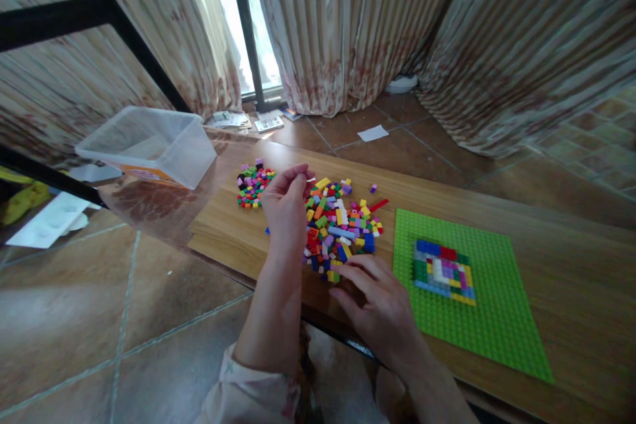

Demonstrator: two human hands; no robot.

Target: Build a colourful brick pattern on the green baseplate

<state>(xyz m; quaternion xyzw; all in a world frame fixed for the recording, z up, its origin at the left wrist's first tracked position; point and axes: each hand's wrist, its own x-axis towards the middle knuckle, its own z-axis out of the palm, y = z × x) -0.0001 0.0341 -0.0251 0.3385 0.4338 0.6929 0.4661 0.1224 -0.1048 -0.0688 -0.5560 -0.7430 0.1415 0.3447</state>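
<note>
My left hand is raised over the left part of a pile of mixed toy bricks. Its thumb and fingers are pinched together, and whatever may be between them is too small to make out. At the near edge of the pile is my right hand, its thumb and fingers apart beside a small yellow brick. To the right lies a green baseplate bearing a flat rectangular build of blue, red, green, yellow, white and purple bricks.
A smaller heap of tiny bricks lies left of the main pile on the wooden table. An open clear plastic bin stands at the far left. Striped curtains hang behind, and papers lie on the tiled floor.
</note>
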